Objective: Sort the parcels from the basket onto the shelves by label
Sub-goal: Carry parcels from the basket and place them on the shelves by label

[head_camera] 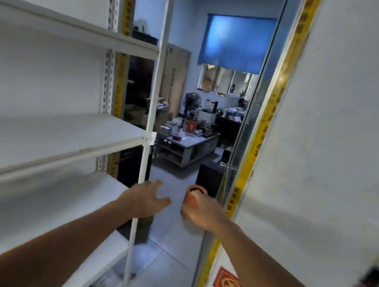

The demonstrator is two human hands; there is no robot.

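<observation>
a person is standing beside white shelves (55, 137) on the left, both bare arms reaching forward into a narrow passage. the left hand (147, 198) is hovering just past the shelf post, its grip spread and holding nothing. just beside it, the right hand (199, 213) is curling its grip round a small orange cylinder (194, 195), probably the parcel being sorted, though motion blur is making that hard to confirm.

the risk here is misplacement: no label is showing on the cylinder, so it could be going onto the wrong shelf. a round item is also liable to be rolling off a bare board if laid on its side, and the shelf post is standing close to the left hand's reach.

the basket is nowhere in view. the lowest shelf is holding pale blurred shapes that cannot be told apart. the cylinder's lower part is hiding behind the fingers, and the dark objects at the far right edge are smeared beyond recognition.
</observation>
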